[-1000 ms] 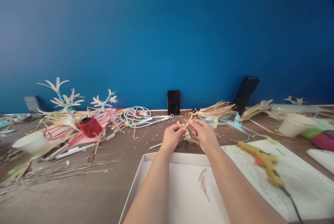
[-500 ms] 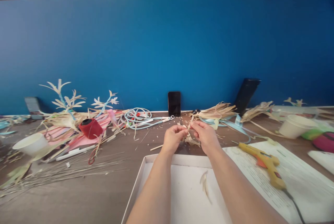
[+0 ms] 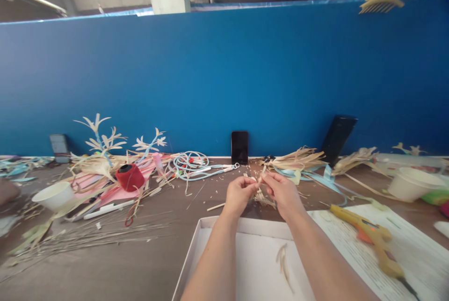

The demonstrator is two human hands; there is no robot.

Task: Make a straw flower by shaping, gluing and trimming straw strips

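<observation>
My left hand and my right hand meet above the far edge of a shallow white box lid. Between their pinched fingertips is a small pale strip of dried husk, its upper end poking out above the fingers. Fine detail of the strip is too small to make out. Beneath and behind the fingers lie husk scraps on the brown table. A few thin, dry pieces rest inside the lid, between my forearms.
On the right a yellow glue gun lies on printed paper. A phone leans on the blue partition. Leftward are a red thread spool, husk flowers, thin wires and a white cup.
The view has tilted up and turned slightly left, so everything sits lower and further right. Both hands stay together at the husk strip. A blurred, skin-toned shape has appeared at the left edge.
</observation>
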